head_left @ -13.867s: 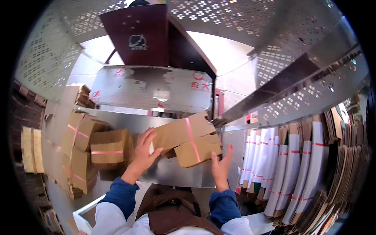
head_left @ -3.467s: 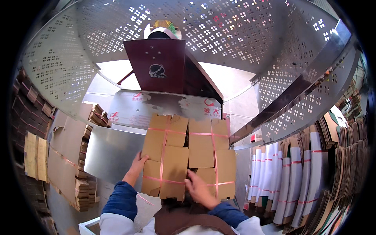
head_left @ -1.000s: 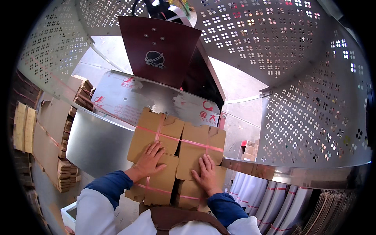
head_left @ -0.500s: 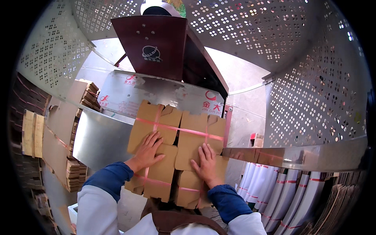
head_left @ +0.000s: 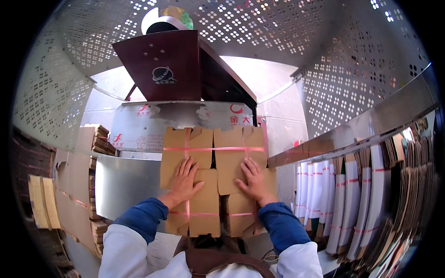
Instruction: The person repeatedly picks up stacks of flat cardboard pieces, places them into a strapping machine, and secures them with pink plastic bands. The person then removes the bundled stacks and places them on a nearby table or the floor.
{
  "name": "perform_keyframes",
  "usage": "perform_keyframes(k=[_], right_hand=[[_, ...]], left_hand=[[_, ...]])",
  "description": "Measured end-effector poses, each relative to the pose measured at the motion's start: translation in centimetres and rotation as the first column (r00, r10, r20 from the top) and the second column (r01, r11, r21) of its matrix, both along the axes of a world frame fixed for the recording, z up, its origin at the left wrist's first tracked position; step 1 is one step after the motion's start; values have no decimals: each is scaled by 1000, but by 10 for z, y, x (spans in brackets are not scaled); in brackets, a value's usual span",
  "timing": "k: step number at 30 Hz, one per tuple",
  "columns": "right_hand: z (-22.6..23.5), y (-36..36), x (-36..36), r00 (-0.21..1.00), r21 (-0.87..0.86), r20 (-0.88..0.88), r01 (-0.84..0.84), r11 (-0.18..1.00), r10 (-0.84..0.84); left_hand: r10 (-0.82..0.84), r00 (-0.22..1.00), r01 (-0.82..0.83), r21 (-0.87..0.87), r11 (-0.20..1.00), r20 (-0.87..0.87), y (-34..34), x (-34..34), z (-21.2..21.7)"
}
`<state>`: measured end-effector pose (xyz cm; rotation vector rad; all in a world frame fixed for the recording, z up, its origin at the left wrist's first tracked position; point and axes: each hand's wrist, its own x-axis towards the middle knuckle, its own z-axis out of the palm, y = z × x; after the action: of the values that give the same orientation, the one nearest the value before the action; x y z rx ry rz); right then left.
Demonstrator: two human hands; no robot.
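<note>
Directly in front of me is a bundle of flat brown cardboard blanks, bound lengthwise and crosswise with pink straps. My left hand rests on the left half of its top, fingers stretched out beside the strap. On the right half lies my right hand, flat with fingers forward. Neither hand grips anything; both press palm-down on the cardboard. A dark gap runs between the two halves of the bundle. Its far edge borders a metal table partly covered with printed film.
Beyond the table stands a dark red machine housing. Perforated metal panels curve around the far side. Stacked cardboard stands at the left, near a bare metal plate. Strapped white and brown bundles line the right.
The view has turned, so the machine appears farther left and lower. The bundle sits straighter before me than its earlier tilt. Both hands stay flat on it.
</note>
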<state>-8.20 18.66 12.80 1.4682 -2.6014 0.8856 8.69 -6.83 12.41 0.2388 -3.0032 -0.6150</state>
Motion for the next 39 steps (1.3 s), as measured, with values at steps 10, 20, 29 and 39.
perform_keyframes(k=[10, 20, 29, 39], right_hand=[[2, 81, 86, 561, 229, 16, 804, 549, -828], [5, 39, 88, 612, 340, 153, 705, 622, -776], [47, -141, 40, 963, 12, -55, 267, 964, -265], [-55, 36, 200, 413, 120, 853, 438, 891, -318]], left_hand=[[66, 992, -57, 80, 995, -112, -112, -78, 12], [97, 980, -130, 192, 973, 172, -206, -4, -23], [631, 699, -712, 242, 660, 336, -61, 359, -21], [856, 517, -656, 653, 379, 23, -86, 326, 2]])
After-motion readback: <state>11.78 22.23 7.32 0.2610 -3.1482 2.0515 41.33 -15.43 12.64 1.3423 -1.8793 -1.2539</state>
